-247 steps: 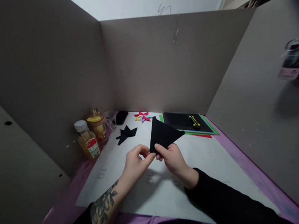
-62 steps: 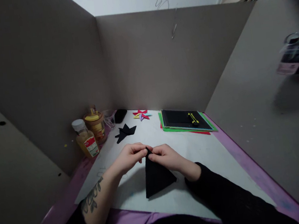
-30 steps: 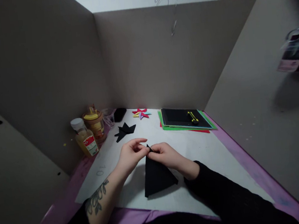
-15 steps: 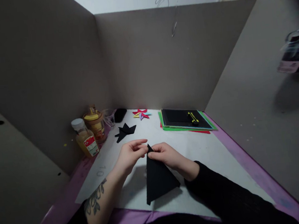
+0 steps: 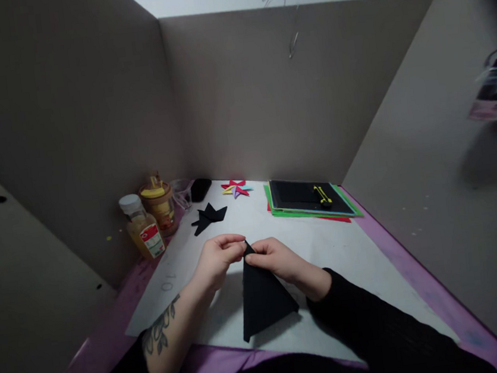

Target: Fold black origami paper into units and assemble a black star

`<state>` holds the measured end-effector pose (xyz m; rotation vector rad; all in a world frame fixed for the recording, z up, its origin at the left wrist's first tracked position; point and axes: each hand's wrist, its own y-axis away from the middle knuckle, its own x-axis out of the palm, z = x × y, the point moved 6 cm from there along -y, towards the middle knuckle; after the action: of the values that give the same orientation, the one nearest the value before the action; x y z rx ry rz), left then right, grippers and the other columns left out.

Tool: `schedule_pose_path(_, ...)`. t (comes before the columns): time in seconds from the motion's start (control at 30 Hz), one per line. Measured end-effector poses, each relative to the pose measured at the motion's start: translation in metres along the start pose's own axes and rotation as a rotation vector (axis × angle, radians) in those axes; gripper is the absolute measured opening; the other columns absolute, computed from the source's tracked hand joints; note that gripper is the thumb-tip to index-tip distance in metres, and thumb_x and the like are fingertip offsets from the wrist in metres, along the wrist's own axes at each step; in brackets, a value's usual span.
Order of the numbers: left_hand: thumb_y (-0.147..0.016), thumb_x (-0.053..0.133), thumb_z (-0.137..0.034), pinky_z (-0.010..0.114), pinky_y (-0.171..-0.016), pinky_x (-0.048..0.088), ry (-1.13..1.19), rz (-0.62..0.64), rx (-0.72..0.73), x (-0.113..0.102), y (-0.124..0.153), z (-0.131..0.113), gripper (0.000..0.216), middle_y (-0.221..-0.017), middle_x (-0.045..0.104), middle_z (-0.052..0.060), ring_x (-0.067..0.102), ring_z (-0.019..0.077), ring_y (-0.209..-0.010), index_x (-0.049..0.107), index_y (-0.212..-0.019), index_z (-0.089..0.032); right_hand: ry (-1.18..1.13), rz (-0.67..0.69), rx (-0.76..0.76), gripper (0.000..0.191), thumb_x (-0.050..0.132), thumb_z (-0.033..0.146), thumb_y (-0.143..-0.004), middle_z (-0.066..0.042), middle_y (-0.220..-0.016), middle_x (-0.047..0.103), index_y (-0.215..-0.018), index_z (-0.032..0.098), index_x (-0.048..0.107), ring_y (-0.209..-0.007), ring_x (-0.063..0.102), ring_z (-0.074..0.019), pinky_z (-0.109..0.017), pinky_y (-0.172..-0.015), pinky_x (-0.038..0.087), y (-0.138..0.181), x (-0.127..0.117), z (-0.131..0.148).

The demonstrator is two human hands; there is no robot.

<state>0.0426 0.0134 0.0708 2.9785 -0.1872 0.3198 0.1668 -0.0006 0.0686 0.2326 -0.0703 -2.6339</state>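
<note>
A black paper folded into a triangle (image 5: 263,295) lies with its wide end toward me and its narrow tip pointing away, over the white sheet (image 5: 355,258) on the purple desk. My left hand (image 5: 219,262) and my right hand (image 5: 272,258) meet at that far tip, and the fingertips of both pinch it. The left forearm bears a tattoo; the right arm wears a black sleeve.
A folded black paper shape (image 5: 208,218) and a red, yellow and purple paper star (image 5: 236,189) lie farther back. A stack of coloured sheets (image 5: 310,197) carries a yellow-handled tool (image 5: 322,195). At the left stand a glue bottle (image 5: 142,228), a jar (image 5: 158,206) and a black case (image 5: 199,188). Cardboard walls enclose the desk.
The triangle was held up with its tip toward me 8 s ago; it now lies on the sheet, tip away. Over the last second the hands hardly moved.
</note>
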Motion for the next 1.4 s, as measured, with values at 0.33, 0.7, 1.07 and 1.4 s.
schedule_pose_path(0.33,-0.054,0.075,-0.022,0.022,-0.057,0.042,0.018,-0.003,0.041,0.000,-0.003,0.004,0.027,-0.059,0.060,-0.001,0.052,0.0091,-0.054,0.066,-0.078,-0.012,0.038,0.001,-0.014,0.032,0.059,0.032,-0.073,0.009,-0.047,0.029,-0.054,0.018,0.039,-0.044,0.026,-0.0056,-0.022,-0.043,0.017,0.000,0.001,0.002)
schedule_pose_path(0.7,-0.056,0.076,-0.029,0.023,-0.058,0.042,0.001,0.026,0.037,0.001,-0.001,0.001,0.030,-0.063,0.060,0.000,0.054,0.0104,-0.058,0.065,-0.079,-0.013,0.023,-0.023,-0.001,0.032,0.059,0.035,-0.073,0.009,-0.047,0.031,-0.055,0.018,0.040,-0.044,0.026,-0.0058,-0.022,-0.043,0.017,-0.001,-0.001,0.001)
schedule_pose_path(1.07,-0.056,0.073,-0.026,0.021,-0.049,0.037,-0.069,0.046,0.063,0.002,0.002,-0.007,0.028,-0.060,0.059,-0.002,0.051,0.0100,-0.055,0.063,-0.080,-0.014,0.112,-0.084,-0.023,0.034,0.059,0.038,-0.073,0.008,-0.046,0.029,-0.052,0.019,0.039,-0.044,0.026,-0.0063,-0.023,-0.044,0.016,-0.001,-0.007,0.007)
schedule_pose_path(1.4,-0.059,0.068,-0.024,0.020,-0.048,0.035,-0.127,0.056,0.102,0.005,0.003,-0.005,0.028,-0.059,0.059,-0.002,0.048,0.0084,-0.051,0.061,-0.084,-0.013,0.134,-0.170,-0.043,0.035,0.059,0.042,-0.074,0.007,-0.050,0.032,-0.056,0.018,0.042,-0.047,0.029,-0.0074,-0.022,-0.044,0.020,-0.002,-0.017,0.005)
